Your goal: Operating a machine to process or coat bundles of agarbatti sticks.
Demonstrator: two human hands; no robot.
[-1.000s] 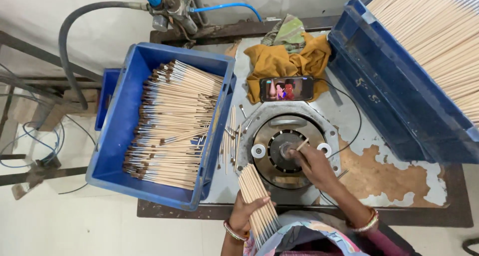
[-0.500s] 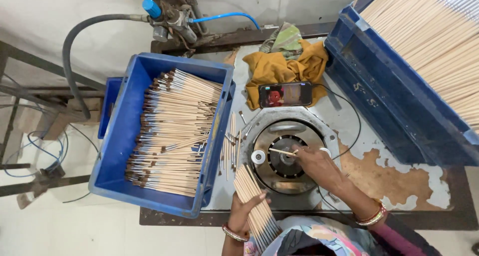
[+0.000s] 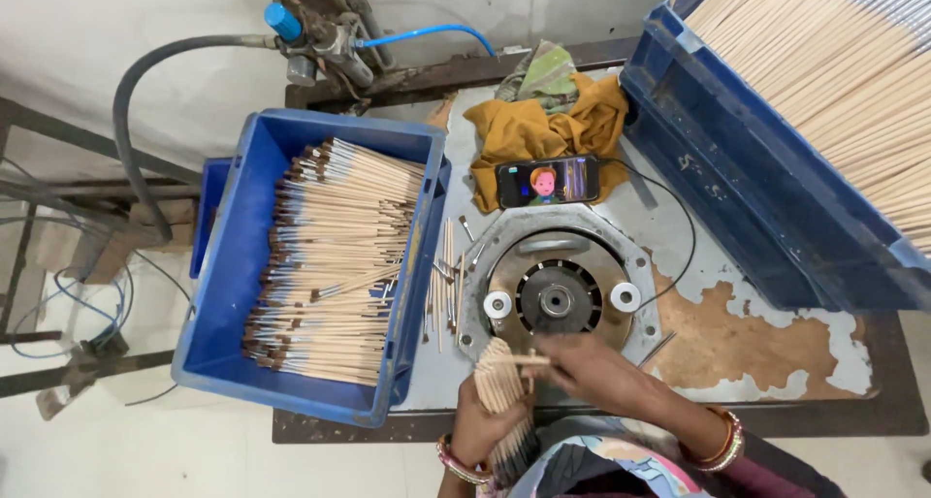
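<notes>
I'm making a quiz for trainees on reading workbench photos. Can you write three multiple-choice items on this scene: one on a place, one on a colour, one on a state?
1. Where does the phone lie?
A. in the left crate
B. on the yellow cloth
C. on the floor

2. What colour is the left crate of brushes?
A. blue
B. red
C. green

3. What is the left hand doing?
A. lying flat and empty
B. holding the phone
C. gripping a bundle of sticks

Answers:
1 B, the phone rests on the cloth's lower edge behind the round machine.
2 A, its walls are blue.
3 C, its fingers wrap the bundle while the right hand pulls at a stick.
</notes>
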